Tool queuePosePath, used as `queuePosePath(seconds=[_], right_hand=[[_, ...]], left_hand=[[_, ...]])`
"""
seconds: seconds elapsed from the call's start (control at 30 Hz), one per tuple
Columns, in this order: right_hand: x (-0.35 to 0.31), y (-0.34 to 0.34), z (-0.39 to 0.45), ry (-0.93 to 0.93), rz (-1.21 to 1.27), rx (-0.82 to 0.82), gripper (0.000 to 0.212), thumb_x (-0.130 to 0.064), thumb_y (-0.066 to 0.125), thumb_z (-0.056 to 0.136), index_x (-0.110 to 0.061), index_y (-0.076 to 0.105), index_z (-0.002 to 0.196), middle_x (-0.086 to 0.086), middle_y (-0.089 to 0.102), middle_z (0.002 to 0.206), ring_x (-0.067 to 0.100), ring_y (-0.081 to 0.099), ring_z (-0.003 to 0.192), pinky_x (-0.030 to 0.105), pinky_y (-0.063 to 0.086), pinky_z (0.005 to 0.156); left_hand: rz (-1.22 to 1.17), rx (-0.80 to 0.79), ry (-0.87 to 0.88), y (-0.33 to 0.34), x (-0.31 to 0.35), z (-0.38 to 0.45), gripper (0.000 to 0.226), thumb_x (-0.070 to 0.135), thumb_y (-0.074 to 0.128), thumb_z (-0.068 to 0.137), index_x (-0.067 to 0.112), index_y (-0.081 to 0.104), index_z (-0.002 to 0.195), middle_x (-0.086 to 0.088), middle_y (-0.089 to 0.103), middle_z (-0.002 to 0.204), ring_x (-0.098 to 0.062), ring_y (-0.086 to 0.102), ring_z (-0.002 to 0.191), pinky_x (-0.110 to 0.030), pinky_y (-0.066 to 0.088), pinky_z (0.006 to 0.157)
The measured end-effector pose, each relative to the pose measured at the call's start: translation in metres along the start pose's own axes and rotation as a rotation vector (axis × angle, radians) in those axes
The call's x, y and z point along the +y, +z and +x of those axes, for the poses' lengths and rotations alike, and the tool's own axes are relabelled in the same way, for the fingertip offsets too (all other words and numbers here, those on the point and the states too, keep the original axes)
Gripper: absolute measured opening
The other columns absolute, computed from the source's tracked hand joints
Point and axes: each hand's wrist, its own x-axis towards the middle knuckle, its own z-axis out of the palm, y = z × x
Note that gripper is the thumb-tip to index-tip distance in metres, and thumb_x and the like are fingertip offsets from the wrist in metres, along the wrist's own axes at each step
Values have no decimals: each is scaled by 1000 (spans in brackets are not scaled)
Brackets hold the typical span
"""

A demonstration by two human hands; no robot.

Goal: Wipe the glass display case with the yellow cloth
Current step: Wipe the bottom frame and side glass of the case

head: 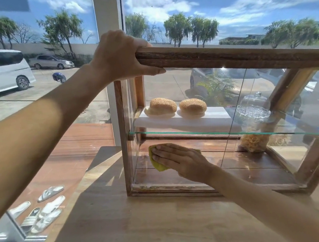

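A wood-framed glass display case (124,138) stands on a wooden table (143,221). My left hand (120,54) grips the top left corner of its wooden top rail (226,55). My right hand (179,160) lies flat, fingers together, pressing the yellow cloth (157,164) against the lower left part of the case's glass front, below the glass shelf (194,132). Most of the cloth is hidden under my palm; only its left and lower edges show.
Inside the case, two round buns (163,105) (192,105) sit on a white board (183,121), with a glass dome (254,105) and a bag of crisps (254,142) to the right. A window stands behind. Sandals (41,208) lie on the deck outside, lower left.
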Motion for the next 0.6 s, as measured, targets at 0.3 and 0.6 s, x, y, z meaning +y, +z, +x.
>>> queuePosePath(seconds=[0.3,0.6], right_hand=[[-43,46,-52,-56,100,-171,36,-9,47,97,-11,55,132,4,51,139,14,44,132,29,30,114],[-62,32,-59,64,260,-266,40,-14,26,103,-11,55,131,5,53,138,18,46,130,32,33,111]], left_hand=[[14,-10,-5,2,-2,0,81,84,37,70,17,73,99,-2,66,56,-20,60,51,-23,45,60],[11,-6,-19,0,0,-4,77,80,44,72,15,73,101,-2,68,59,-21,62,52,-25,49,56]])
